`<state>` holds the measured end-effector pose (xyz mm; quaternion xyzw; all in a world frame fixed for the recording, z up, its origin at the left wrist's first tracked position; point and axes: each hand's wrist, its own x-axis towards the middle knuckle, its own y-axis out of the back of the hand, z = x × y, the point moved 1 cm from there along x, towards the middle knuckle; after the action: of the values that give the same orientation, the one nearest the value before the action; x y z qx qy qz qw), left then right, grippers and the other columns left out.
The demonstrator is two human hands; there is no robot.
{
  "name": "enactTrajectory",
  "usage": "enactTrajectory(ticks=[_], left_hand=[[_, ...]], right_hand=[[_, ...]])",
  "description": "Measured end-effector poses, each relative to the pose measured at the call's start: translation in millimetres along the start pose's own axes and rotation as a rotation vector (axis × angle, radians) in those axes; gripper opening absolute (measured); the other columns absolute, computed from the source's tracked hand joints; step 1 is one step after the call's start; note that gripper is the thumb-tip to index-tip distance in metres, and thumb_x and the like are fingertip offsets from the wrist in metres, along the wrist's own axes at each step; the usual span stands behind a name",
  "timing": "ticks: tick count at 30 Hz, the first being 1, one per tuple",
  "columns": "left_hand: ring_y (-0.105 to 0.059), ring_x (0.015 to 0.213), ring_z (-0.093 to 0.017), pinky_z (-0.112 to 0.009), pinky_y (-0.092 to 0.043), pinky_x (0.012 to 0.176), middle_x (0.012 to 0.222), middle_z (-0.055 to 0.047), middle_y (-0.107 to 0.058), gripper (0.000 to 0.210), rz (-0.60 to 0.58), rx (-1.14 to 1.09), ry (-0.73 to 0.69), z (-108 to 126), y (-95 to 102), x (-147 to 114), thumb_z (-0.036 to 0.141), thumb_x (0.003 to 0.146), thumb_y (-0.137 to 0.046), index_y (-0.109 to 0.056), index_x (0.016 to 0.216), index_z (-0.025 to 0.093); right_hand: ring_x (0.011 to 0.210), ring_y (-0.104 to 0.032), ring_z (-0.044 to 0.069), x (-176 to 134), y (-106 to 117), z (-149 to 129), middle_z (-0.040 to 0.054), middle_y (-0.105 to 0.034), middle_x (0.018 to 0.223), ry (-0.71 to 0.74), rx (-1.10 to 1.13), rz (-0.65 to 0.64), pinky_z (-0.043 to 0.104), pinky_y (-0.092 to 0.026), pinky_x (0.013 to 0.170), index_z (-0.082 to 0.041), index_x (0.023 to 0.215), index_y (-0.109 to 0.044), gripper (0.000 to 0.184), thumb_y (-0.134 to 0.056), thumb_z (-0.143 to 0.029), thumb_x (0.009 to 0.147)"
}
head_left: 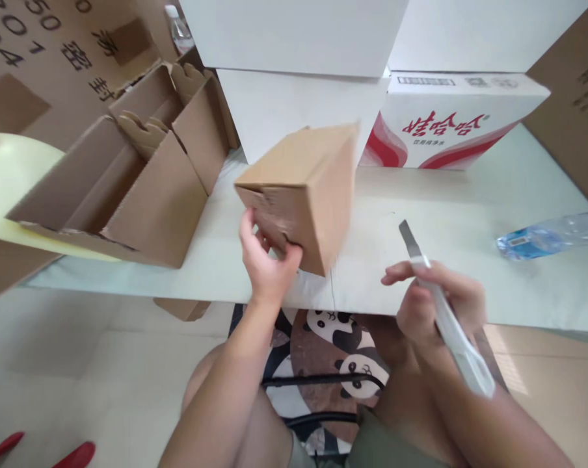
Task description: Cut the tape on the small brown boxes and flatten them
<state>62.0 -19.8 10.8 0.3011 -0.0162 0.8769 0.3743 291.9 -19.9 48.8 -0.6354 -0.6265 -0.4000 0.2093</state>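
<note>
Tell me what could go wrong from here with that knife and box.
1. The knife's blade is exposed in the right hand, and the left hand is bare, so a careless swing might cut it.
2. Only the left hand grips the box, at its creased end, so the box could twist or slip.
3. Bare legs show beneath the right hand; if dropped past the table, the knife might hit them.

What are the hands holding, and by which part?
The left hand grips a cardboard box low on its near end; the right hand holds a knife by its whitish handle.
</note>
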Motion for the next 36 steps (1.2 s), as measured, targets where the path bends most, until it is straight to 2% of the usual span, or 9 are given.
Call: enactTrajectory(ticks=[2,4,6,8,11,13,23,31,36], left_hand=[[-0.067,0.112,-0.023,-0.033,-0.062,0.080,0.151,-0.017,-0.043,0.087,0.024,-0.061,0.105,-3,5.7,7,0.012,0.070,-0.060,-0.028,0.149,0.027],[-0.066,0.114,-0.023,-0.033,-0.061,0.080,0.152,-0.017,-0.042,0.088,0.025,-0.034,0.104,-5,7.5,8,0.012,0.071,-0.061,-0.027,0.150,0.028],[-0.063,0.120,-0.026,-0.035,-0.061,0.085,0.150,-0.018,-0.044,0.088,0.011,0.064,0.003,-3,4.4,2,0.014,0.070,-0.064,-0.030,0.150,0.026],[-0.059,0.125,-0.029,-0.039,-0.059,0.090,0.144,-0.017,-0.050,0.085,0.001,0.166,-0.181,2,-2.1,-7,0.016,0.071,-0.066,-0.034,0.149,0.024],[-0.057,0.127,-0.030,-0.041,-0.058,0.092,0.137,-0.016,-0.053,0.081,-0.046,0.220,-0.411,11,-12.0,-21,0.018,0.074,-0.067,-0.036,0.149,0.022],[-0.058,0.126,-0.029,-0.040,-0.059,0.091,0.136,-0.017,-0.053,0.079,-0.073,0.217,-0.462,16,-15.3,-25,0.018,0.077,-0.067,-0.035,0.149,0.022],[-0.059,0.124,-0.029,-0.039,-0.060,0.086,0.134,-0.019,-0.054,0.075,-0.063,0.246,-0.504,22,-19.5,-29,0.018,0.079,-0.066,-0.037,0.148,0.020],[-0.060,0.123,-0.029,-0.039,-0.060,0.087,0.132,-0.018,-0.054,0.077,-0.050,0.247,-0.500,22,-21.2,-30,0.015,0.076,-0.065,-0.037,0.147,0.019],[-0.060,0.122,-0.027,-0.039,-0.060,0.087,0.132,-0.019,-0.054,0.073,-0.060,0.228,-0.530,25,-22.8,-31,0.018,0.080,-0.063,-0.037,0.148,0.020]], right_hand=[[0.064,-0.069,0.015,-2,-5,9,0.0009,-0.074,0.082,-0.047,-0.011,0.040,0.030,-0.057,0.056,-0.027,0.108,-0.063,0.014,-0.060,-0.025,0.095],[0.063,-0.069,0.016,0,-12,6,0.0019,-0.073,0.077,0.001,0.019,-0.030,0.029,-0.056,0.054,-0.025,0.107,-0.065,0.015,-0.057,-0.024,0.095],[0.060,-0.067,0.016,3,-17,-6,0.0023,-0.070,0.072,0.109,0.068,-0.135,0.027,-0.053,0.050,-0.023,0.105,-0.065,0.017,-0.054,-0.022,0.093],[0.057,-0.065,0.015,7,-21,-20,0.0019,-0.068,0.068,0.160,0.058,-0.227,0.026,-0.052,0.050,-0.021,0.105,-0.064,0.021,-0.052,-0.015,0.089],[0.055,-0.065,0.014,10,-27,-30,0.0010,-0.068,0.066,0.100,-0.023,-0.312,0.024,-0.052,0.054,-0.020,0.102,-0.064,0.024,-0.051,-0.011,0.084],[0.054,-0.064,0.014,10,-30,-29,0.0007,-0.068,0.065,0.065,-0.052,-0.323,0.024,-0.052,0.053,-0.020,0.100,-0.065,0.022,-0.051,-0.012,0.084],[0.055,-0.067,0.012,11,-24,-30,-0.0002,-0.069,0.067,0.042,-0.114,-0.282,0.021,-0.054,0.054,-0.021,0.097,-0.061,0.019,-0.050,-0.011,0.085],[0.047,-0.061,0.011,10,-23,-31,-0.0012,-0.065,0.059,0.082,-0.164,-0.258,0.020,-0.050,0.046,-0.022,0.092,-0.059,0.017,-0.048,-0.011,0.085],[0.052,-0.066,0.012,10,-26,-29,-0.0002,-0.068,0.063,0.102,-0.139,-0.245,0.021,-0.054,0.051,-0.021,0.095,-0.059,0.019,-0.049,-0.010,0.084]])
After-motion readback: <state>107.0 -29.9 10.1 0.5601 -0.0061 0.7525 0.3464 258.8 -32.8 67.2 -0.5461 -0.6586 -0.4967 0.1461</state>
